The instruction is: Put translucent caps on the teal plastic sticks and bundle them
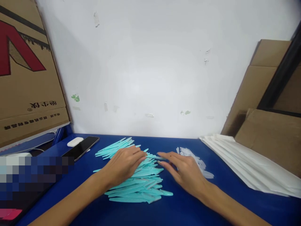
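Between my two hands lies a slim turquoise plastic stick [154, 156], shaped like a small knife. My left hand [128, 161] pinches one end of it, above a pile of similar turquoise sticks [136, 186]. The fingertips of my right hand [184, 168] are closed around the other end, slightly blurred; whether they also hold a small clear piece I cannot tell. A second bunch of turquoise sticks [115, 148] lies behind my left hand. Beyond my right hand is a small heap of translucent whitish plastic pieces [192, 158], partly hidden by that hand.
On the blue table [183, 207], a dark phone [87, 147] and a white rounded case [75, 142] lie at the left. White flat bags or sheets [244, 166] are stacked at the right. Cardboard boxes [28, 91] flank both sides, and a white wall [141, 69] stands behind.
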Motion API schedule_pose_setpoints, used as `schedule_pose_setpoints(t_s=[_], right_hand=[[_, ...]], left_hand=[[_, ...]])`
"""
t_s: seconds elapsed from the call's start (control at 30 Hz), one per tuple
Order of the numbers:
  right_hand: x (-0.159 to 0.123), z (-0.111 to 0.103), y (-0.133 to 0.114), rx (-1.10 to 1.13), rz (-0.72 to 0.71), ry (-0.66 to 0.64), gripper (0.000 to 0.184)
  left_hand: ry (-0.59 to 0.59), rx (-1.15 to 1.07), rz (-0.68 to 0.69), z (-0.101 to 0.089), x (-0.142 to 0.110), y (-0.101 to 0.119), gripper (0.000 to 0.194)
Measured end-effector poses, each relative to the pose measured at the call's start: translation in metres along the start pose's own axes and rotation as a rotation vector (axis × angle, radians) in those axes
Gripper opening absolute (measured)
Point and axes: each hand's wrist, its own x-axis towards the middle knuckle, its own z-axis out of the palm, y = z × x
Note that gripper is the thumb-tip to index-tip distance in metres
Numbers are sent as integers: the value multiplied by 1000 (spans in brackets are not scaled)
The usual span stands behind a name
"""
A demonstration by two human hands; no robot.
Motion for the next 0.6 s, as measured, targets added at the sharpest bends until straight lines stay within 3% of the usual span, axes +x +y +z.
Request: schedule_pose_setpoints(t_s=[0.1, 0.17, 0.33, 0.5, 0.6], right_hand=[[4, -5, 3, -114, 54, 28, 33], [6, -8, 7, -183, 89, 28, 31], [8, -10, 27, -352, 127, -107, 26], [7, -5, 41, -420, 125, -284, 20], [6, -2, 44, -395, 92, -328, 27]], left_hand=[[11, 134, -168, -2, 1, -22, 35], [-67, 203, -319, -2, -1, -39, 33], [-119, 199, -402, 1, -9, -69, 32], [-118, 123, -384, 5, -8, -63, 31], [-146, 25, -348, 5, -7, -54, 28]])
